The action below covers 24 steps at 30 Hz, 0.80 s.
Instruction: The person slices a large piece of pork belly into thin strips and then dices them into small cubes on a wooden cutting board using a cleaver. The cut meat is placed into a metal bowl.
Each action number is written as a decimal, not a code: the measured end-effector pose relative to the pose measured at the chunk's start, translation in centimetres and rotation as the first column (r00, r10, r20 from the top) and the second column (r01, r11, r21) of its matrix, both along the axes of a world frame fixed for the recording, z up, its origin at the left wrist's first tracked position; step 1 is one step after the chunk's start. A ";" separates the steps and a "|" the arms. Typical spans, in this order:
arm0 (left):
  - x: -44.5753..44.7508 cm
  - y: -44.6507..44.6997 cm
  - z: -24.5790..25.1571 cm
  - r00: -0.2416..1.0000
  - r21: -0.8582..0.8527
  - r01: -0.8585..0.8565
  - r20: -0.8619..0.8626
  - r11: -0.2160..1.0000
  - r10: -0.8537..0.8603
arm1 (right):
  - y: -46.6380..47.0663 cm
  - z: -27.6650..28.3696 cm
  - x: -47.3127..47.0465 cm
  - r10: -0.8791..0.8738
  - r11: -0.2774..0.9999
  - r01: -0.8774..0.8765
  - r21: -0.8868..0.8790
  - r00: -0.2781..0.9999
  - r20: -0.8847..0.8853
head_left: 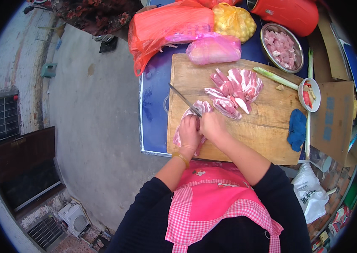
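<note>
On a wooden cutting board (260, 132) lies a piece of raw streaky pork (180, 125). My left hand (189, 131) presses it down, fingers bent beside the blade. My right hand (212, 126) grips a knife, its handle hidden in the fist; the dark blade (183, 98) points to the upper left and crosses the top of the meat. Cut pork slices (233, 87) lie fanned out on the board, just beyond my right hand. A green onion stalk (275, 77) and a small piece of ginger or garlic (280, 87) rest at the board's upper right.
Along the far side are a red plastic bag (172, 25), a yellow bag (233, 22), a pink bag (214, 49) and a metal bowl of diced meat (265, 50). At right are a white bowl (316, 106), a blue cloth (297, 129) and a cardboard box (332, 123). Another person stands at upper left.
</note>
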<state>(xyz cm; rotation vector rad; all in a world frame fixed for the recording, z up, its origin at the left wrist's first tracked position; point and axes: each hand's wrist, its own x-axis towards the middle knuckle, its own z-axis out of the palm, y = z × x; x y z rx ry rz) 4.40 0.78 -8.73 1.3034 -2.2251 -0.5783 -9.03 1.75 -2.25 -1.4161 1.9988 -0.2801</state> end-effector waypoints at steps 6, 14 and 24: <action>-0.5 -0.6 -0.2 0.999 -0.077 0.012 -0.050 0.997 -0.016 | 8.8 1.9 -2.5 -0.042 0.990 0.045 0.135 0.999 -0.021; -0.6 -0.4 -0.3 1.000 -0.052 -0.009 0.005 0.999 0.010 | 2.9 -3.5 0.0 -0.058 0.987 0.055 -0.150 0.998 -0.014; -0.5 -0.3 -0.8 0.999 -0.052 0.015 0.046 0.999 -0.013 | 5.3 0.7 -2.6 0.031 0.999 -0.030 0.024 0.999 -0.027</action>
